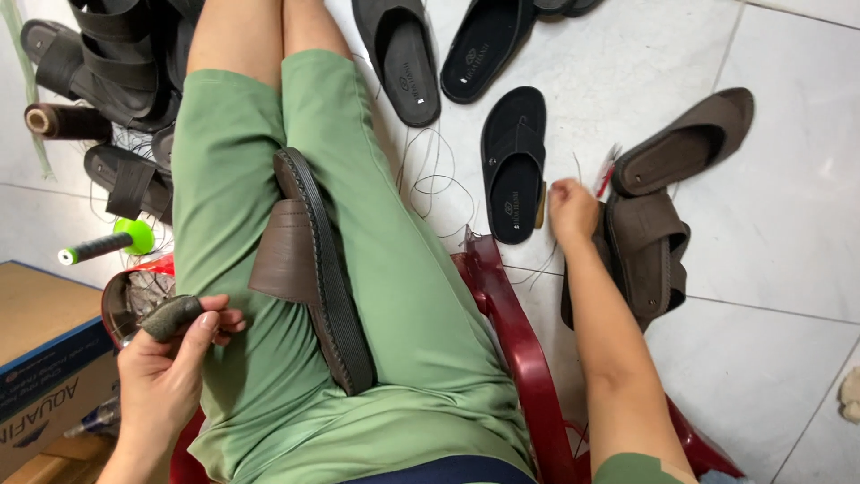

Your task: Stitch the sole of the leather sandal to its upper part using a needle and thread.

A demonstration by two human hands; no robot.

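The left hand (166, 372) is curling shut around a small dark lump with a rough, rounded surface (170, 315), pinching it between thumb and fingers just above a round shallow dish of tangled thread scraps (134, 300). Beside that wrist, a brown cardboard box with a blue printed band along its side (40, 376) is sitting at the frame's lower left; the band is carrying pale lettering. Across the green-shorted lap, a brown leather sandal with a ribbed black rubber sole (313, 269) is lying on its edge between the thighs, strap side facing the left leg, touched by neither hand.

The right hand (571, 211) is reaching down past the red plastic chair (515, 341) to the tiled floor, fingers bunched at thin pale thread (430, 184) near a black slide sandal (513, 166) and a pair of brown strapped sandals (658, 242); whether it is actually gripping the thread cannot be told. To do this well, the sandal should be kept wedged steadily on the lap while the thread is drawn up without snagging on the chair.

Farther off, small pale labels are showing on the insoles of more black slides (399, 58).
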